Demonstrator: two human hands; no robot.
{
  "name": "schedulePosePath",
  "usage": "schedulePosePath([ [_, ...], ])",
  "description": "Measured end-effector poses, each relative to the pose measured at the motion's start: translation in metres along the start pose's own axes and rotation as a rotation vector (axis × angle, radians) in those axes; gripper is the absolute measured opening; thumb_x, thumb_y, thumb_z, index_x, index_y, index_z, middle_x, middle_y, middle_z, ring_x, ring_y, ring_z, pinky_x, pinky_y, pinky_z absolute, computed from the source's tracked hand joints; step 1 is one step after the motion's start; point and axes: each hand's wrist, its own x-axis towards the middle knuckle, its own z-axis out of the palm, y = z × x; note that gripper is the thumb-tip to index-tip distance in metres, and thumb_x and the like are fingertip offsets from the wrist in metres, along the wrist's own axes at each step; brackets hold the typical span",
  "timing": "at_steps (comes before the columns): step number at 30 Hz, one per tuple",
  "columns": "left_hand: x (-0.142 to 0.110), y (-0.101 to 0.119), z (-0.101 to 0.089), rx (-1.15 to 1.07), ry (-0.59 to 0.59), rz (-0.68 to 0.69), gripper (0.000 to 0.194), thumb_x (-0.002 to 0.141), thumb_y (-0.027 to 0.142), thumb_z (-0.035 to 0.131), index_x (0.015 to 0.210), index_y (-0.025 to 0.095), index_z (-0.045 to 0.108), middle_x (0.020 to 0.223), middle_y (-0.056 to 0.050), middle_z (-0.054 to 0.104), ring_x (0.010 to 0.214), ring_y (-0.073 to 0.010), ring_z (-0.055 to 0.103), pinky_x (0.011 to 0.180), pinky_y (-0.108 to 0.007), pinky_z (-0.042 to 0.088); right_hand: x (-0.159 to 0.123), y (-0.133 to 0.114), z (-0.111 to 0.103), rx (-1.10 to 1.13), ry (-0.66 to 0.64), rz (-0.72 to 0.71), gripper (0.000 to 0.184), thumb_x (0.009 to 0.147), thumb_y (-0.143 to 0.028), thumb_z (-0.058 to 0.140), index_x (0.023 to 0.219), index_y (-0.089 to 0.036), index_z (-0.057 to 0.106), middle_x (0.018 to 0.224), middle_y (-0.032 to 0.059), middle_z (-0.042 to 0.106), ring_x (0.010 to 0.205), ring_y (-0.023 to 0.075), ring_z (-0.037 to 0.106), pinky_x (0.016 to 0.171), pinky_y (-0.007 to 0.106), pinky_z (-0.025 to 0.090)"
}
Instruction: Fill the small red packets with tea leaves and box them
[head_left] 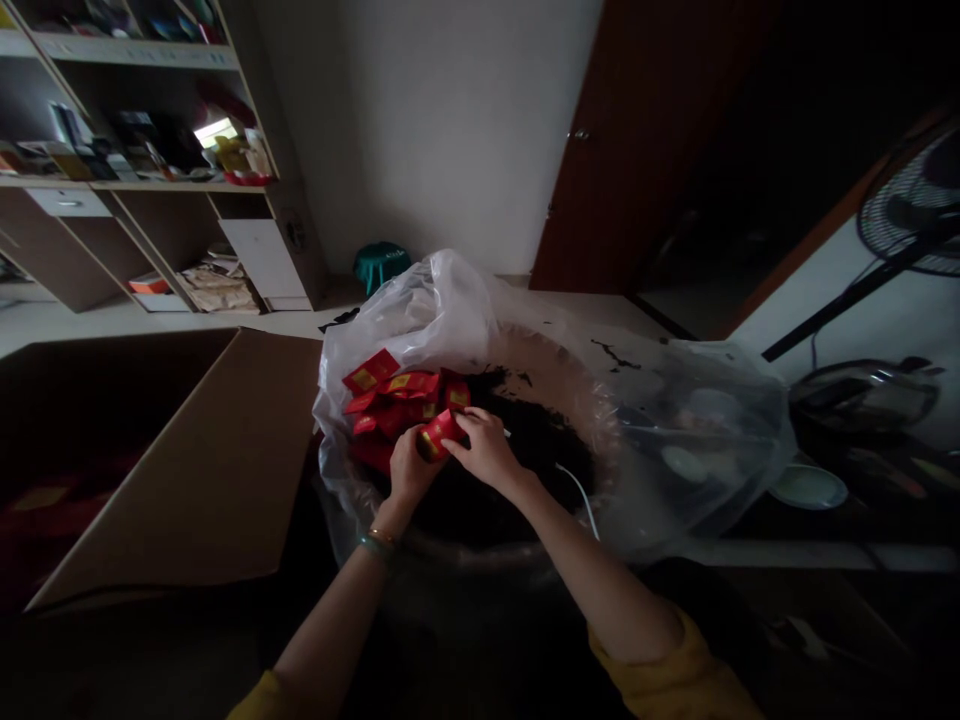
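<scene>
A small red packet with a gold label (439, 433) is held between both my hands over a round tub. My left hand (409, 468) grips it from below, fingers curled. My right hand (486, 447) pinches its upper right end. Just behind lies a heap of several like red packets (390, 392) against the left side of the tub. The tub (525, 545) is lined with a clear plastic bag (450, 300) and holds dark loose material (540, 440). A thin white cord (579, 492) runs past my right wrist.
An open cardboard box flap (202, 470) lies to the left. Shelves (135, 180) with clutter stand at the back left, a green stool (381, 264) by the wall. A fan (911, 205), a metal pot (862, 395) and a white plate (808, 487) are on the right.
</scene>
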Motion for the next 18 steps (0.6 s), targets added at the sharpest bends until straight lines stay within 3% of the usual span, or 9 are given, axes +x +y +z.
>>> schedulePosePath([
  [3,-0.001,0.000,-0.002,0.003,-0.020,0.017,0.047,0.063,0.029,0.074,0.105,0.017,0.056,0.097,-0.010,0.067,0.091,-0.0258,0.063,0.082,-0.038,0.050,0.007,-0.003,0.004,0.032,-0.099,0.030,0.017,0.082,-0.032,0.067,0.089,-0.017,0.069,0.095,0.0100,0.070,0.102,0.0233,0.058,0.089,0.034,0.043],
  [7,-0.002,0.002,-0.002,-0.020,-0.059,0.069,0.044,0.065,0.028,0.072,0.105,0.018,0.056,0.098,-0.009,0.067,0.092,-0.0248,0.063,0.082,-0.036,0.050,0.012,-0.009,-0.001,-0.036,-0.204,0.031,0.019,0.082,-0.035,0.066,0.079,-0.017,0.070,0.085,0.0093,0.070,0.088,0.0210,0.061,0.078,0.030,0.044],
  [9,-0.002,0.002,-0.001,-0.026,-0.056,0.059,0.045,0.065,0.029,0.073,0.105,0.019,0.055,0.099,-0.009,0.067,0.093,-0.0251,0.064,0.083,-0.036,0.050,0.010,-0.010,-0.007,-0.069,-0.186,-0.012,0.017,0.084,-0.033,0.065,0.081,-0.017,0.070,0.085,0.0088,0.070,0.089,0.0214,0.061,0.080,0.032,0.042],
  [14,-0.002,0.003,0.002,-0.001,-0.021,-0.015,0.052,0.063,0.034,0.075,0.107,0.017,0.055,0.100,-0.011,0.067,0.095,-0.0274,0.064,0.083,-0.037,0.050,0.001,-0.008,-0.016,-0.118,0.047,-0.013,0.022,0.084,-0.035,0.065,0.098,-0.018,0.070,0.096,0.0091,0.071,0.102,0.0241,0.055,0.091,0.039,0.034],
  [18,-0.005,0.006,0.000,-0.010,-0.036,0.021,0.054,0.062,0.035,0.075,0.109,0.017,0.056,0.103,-0.012,0.067,0.096,-0.0274,0.064,0.085,-0.038,0.049,0.001,-0.004,-0.007,-0.151,-0.065,0.048,0.023,0.087,-0.038,0.061,0.078,-0.019,0.071,0.082,0.0078,0.072,0.096,0.0232,0.056,0.089,0.040,0.032],
])
